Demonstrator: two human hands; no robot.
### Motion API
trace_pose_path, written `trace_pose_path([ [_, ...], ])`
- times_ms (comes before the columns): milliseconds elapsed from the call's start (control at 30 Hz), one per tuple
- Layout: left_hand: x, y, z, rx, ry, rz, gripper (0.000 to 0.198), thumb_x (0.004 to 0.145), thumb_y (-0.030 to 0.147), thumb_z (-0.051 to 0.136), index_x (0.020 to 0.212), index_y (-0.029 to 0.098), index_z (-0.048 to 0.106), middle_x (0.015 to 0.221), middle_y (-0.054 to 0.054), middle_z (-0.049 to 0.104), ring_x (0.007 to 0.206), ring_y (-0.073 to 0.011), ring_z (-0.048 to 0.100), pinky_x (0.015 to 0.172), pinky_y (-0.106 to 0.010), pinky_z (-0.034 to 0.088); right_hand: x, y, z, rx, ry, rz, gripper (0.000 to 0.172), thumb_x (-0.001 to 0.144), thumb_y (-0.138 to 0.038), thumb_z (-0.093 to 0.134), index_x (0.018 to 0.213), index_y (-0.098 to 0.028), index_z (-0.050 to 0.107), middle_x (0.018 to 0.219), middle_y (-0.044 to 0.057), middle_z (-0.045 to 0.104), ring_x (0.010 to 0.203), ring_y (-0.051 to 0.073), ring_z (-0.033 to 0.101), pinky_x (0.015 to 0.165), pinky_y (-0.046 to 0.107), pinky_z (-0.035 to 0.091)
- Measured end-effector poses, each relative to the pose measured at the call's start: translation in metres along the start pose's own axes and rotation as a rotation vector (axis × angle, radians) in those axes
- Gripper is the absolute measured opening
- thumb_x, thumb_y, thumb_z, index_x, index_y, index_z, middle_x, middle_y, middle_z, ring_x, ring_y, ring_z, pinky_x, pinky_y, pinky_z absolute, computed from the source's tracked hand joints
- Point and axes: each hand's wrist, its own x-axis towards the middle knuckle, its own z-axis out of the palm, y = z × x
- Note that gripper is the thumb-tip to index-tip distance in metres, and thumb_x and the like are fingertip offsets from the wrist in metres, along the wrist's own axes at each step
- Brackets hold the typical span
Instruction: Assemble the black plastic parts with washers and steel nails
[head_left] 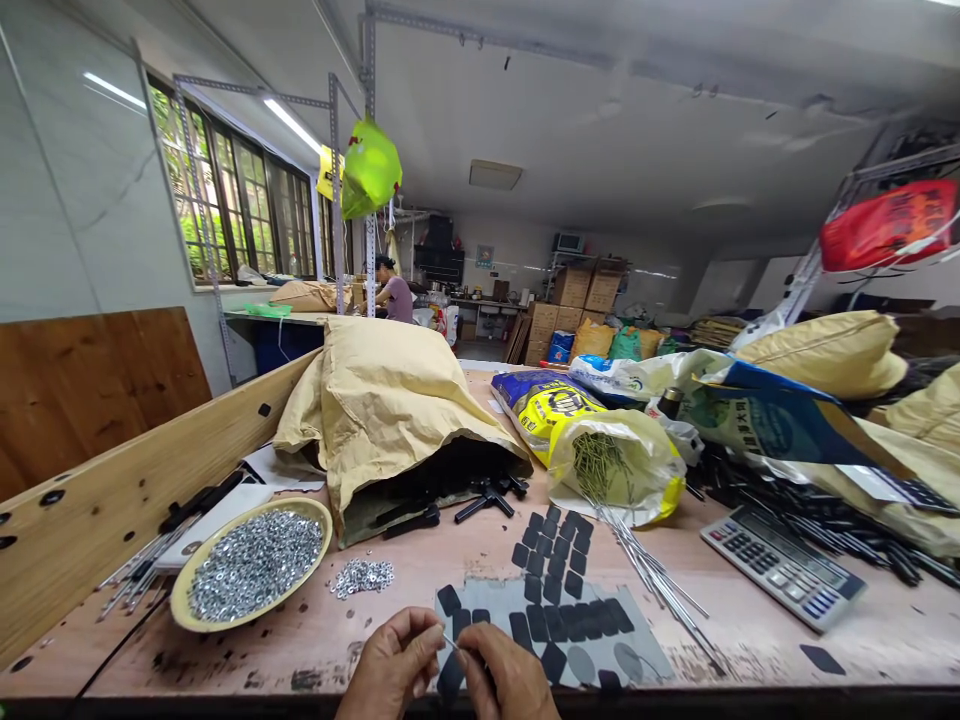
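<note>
At the table's near edge, my left hand [397, 662] and my right hand [507, 672] pinch a thin metal rod [451, 642] between thumbs and fingers. Most of the rod is hidden by the fingers. Just beyond them lies a grey sheet [646, 625] with rows of black rounded pads [574, 622]; more black pads [553, 547] sit on the table behind it. Left of my hands is a small heap of metal nuts or washers [361, 577], beside a yellow bowl [180, 612] full of the same pieces.
A paper sack [397, 390] opens toward me with black plastic parts [487, 500] at its mouth. Thin rods [652, 565] stick out of a yellow bag [671, 490]. A calculator [784, 565] lies right. A wooden board [150, 480] edges the left; a person [397, 298] sits far back.
</note>
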Motion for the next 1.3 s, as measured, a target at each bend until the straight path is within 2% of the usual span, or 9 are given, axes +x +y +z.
trace_pose_path([
  [100, 0.002, -0.002, 0.000, -0.008, -0.029, -0.020, 0.052, 0.045, 0.055, 0.086, 0.067, 0.014, 0.062, 0.056, 0.001, 0.059, 0.044, -0.0064, 0.044, 0.043, -0.018, 0.024, 0.002, -0.002, -0.004, -0.014, -0.037, -0.006, 0.027, 0.099, -0.036, 0.038, 0.085, -0.024, 0.058, 0.067, 0.001, 0.062, 0.058, 0.014, 0.061, 0.056, 0.020, 0.046],
  [200, -0.004, 0.003, 0.002, 0.046, -0.041, 0.020, 0.042, 0.059, 0.050, 0.082, 0.070, 0.014, 0.063, 0.055, 0.001, 0.058, 0.045, -0.0064, 0.043, 0.045, -0.018, 0.025, 0.006, -0.010, -0.016, 0.019, -0.088, 0.044, 0.030, 0.099, -0.036, 0.036, 0.086, -0.023, 0.060, 0.073, 0.003, 0.065, 0.065, 0.015, 0.063, 0.062, 0.022, 0.047],
  [267, -0.010, 0.010, 0.005, 0.084, -0.062, 0.054, 0.033, 0.065, 0.042, 0.080, 0.072, 0.014, 0.064, 0.058, 0.001, 0.058, 0.050, -0.0075, 0.046, 0.048, -0.019, 0.029, 0.009, -0.018, -0.026, 0.119, -0.165, 0.146, 0.030, 0.099, -0.038, 0.039, 0.085, -0.022, 0.061, 0.072, 0.001, 0.064, 0.066, 0.015, 0.062, 0.063, 0.022, 0.046],
  [333, -0.016, 0.018, 0.009, 0.093, -0.084, 0.111, 0.025, 0.067, 0.035, 0.078, 0.074, 0.014, 0.066, 0.061, 0.002, 0.058, 0.054, -0.0082, 0.048, 0.052, -0.019, 0.034, 0.013, -0.024, -0.036, 0.277, -0.257, 0.301, 0.030, 0.097, -0.042, 0.043, 0.083, -0.021, 0.060, 0.064, -0.002, 0.059, 0.056, 0.012, 0.056, 0.056, 0.021, 0.042],
  [433, -0.019, 0.026, 0.015, 0.073, -0.120, 0.102, 0.023, 0.066, 0.031, 0.078, 0.076, 0.014, 0.068, 0.063, 0.001, 0.060, 0.055, -0.0091, 0.048, 0.054, -0.020, 0.035, 0.016, -0.028, -0.044, 0.520, -0.353, 0.506, 0.035, 0.095, -0.050, 0.045, 0.082, -0.020, 0.057, 0.057, -0.005, 0.050, 0.044, 0.008, 0.044, 0.044, 0.019, 0.033],
  [567, -0.020, 0.026, 0.017, 0.012, -0.129, 0.083, 0.022, 0.065, 0.028, 0.080, 0.077, 0.013, 0.069, 0.064, 0.000, 0.061, 0.056, -0.0087, 0.049, 0.055, -0.020, 0.036, 0.014, -0.029, -0.044, 0.636, -0.373, 0.587, 0.037, 0.093, -0.053, 0.046, 0.082, -0.020, 0.057, 0.058, -0.006, 0.051, 0.042, 0.007, 0.043, 0.041, 0.019, 0.032],
  [767, -0.016, 0.022, 0.015, -0.076, -0.152, 0.000, 0.028, 0.062, 0.032, 0.084, 0.077, 0.013, 0.069, 0.063, -0.001, 0.061, 0.054, -0.0085, 0.049, 0.051, -0.020, 0.032, 0.013, -0.028, -0.043, 0.500, -0.350, 0.527, 0.038, 0.095, -0.053, 0.042, 0.084, -0.020, 0.059, 0.058, -0.004, 0.051, 0.044, 0.009, 0.046, 0.044, 0.021, 0.036],
  [1033, -0.014, 0.021, 0.016, 0.044, -0.109, 0.064, 0.022, 0.067, 0.031, 0.079, 0.074, 0.013, 0.067, 0.065, 0.001, 0.058, 0.057, -0.0083, 0.049, 0.055, -0.020, 0.035, 0.010, -0.021, -0.041, 0.038, -0.231, 0.161, 0.027, 0.100, -0.031, 0.039, 0.093, -0.021, 0.063, 0.083, 0.004, 0.067, 0.073, 0.016, 0.062, 0.070, 0.026, 0.045],
  [1300, -0.012, 0.020, 0.014, 0.085, -0.115, 0.051, 0.023, 0.069, 0.033, 0.078, 0.077, 0.014, 0.067, 0.065, 0.001, 0.059, 0.058, -0.0093, 0.049, 0.055, -0.020, 0.035, 0.012, -0.021, -0.042, 0.055, -0.219, 0.171, 0.026, 0.099, -0.032, 0.039, 0.092, -0.022, 0.062, 0.081, 0.004, 0.067, 0.070, 0.016, 0.062, 0.067, 0.025, 0.044],
])
